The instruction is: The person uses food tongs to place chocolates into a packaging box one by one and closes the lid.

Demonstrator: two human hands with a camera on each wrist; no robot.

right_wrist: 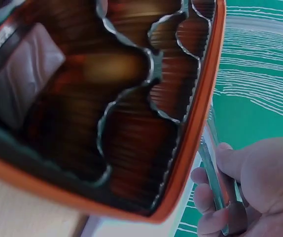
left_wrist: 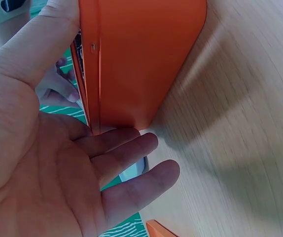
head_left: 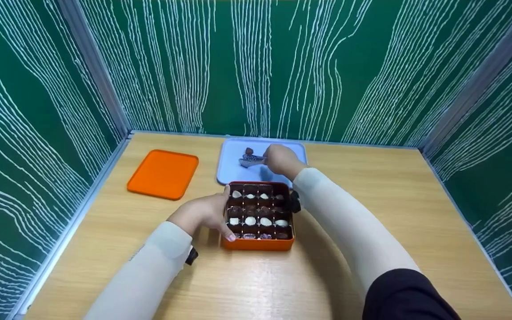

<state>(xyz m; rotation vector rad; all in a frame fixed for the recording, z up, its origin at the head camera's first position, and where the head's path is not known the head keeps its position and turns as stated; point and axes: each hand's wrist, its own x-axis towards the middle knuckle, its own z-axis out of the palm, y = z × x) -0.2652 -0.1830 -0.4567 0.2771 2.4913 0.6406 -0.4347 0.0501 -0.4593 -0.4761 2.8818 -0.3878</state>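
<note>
An orange box [head_left: 259,245] of chocolates stands on the table, its dark divided insert holding white and brown pieces. Spread along the box's left side, my left hand [head_left: 205,212] touches it with thumb near the front corner and index finger near the back corner. Its other fingers [left_wrist: 131,197] extend fairly straight beside the orange wall. Beyond the box, my right hand [head_left: 282,159] grips metal tongs [head_left: 252,160] by the handle, low over a light blue tray [head_left: 231,173]. A brown chocolate [head_left: 249,151] shows on the tray right by the tongs' heads.
To the left lies a flat orange lid [head_left: 163,173] on the wooden table [head_left: 247,284]. Green panels [head_left: 220,66] with white wavy lines enclose the table at the back and both sides. Several back compartments [right_wrist: 141,143] of the insert hold no chocolate.
</note>
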